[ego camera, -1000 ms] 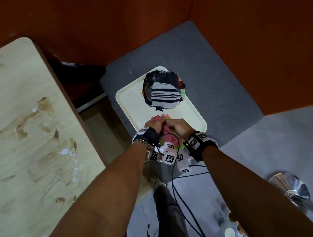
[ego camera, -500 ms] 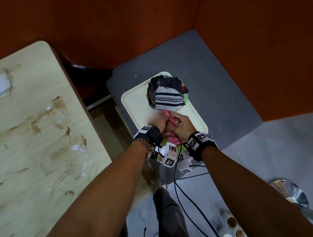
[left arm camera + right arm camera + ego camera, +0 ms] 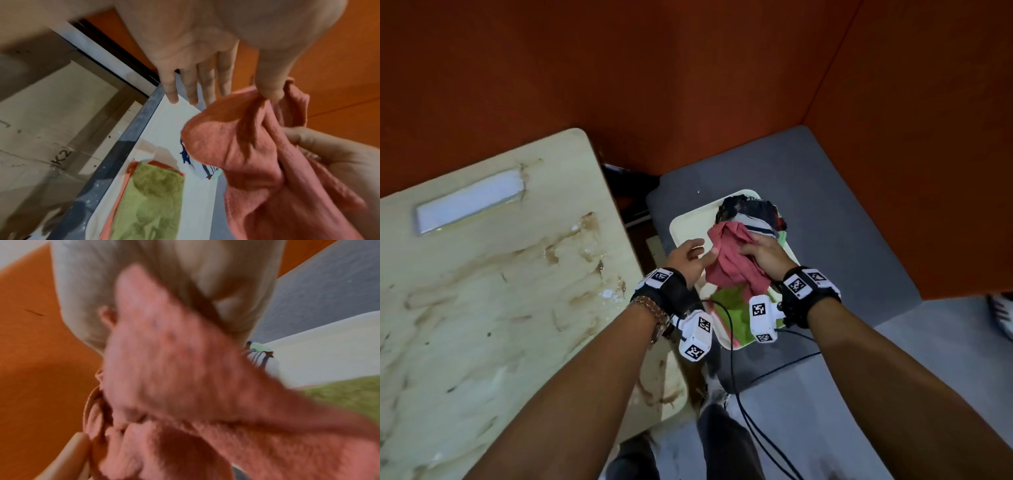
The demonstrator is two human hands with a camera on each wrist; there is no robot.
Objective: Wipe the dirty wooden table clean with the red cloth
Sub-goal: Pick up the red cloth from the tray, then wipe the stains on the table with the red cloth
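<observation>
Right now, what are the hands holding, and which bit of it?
The red cloth. The left hand pinches its upper edge between thumb and forefinger; the right hand grips the bunched middle, above the tray.

right wrist view blurred, red cloth (image 3: 185, 386) smeared, wooden table (image 3: 482, 308) cut off

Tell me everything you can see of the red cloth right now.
The red cloth is a faded, pinkish-red, soft napped fabric, crumpled and hanging in folds above the cream tray. The left hand pinches its upper edge between thumb and forefinger; the right hand grips its other side. It hangs over a green cloth and partly hides a striped bundle.
</observation>
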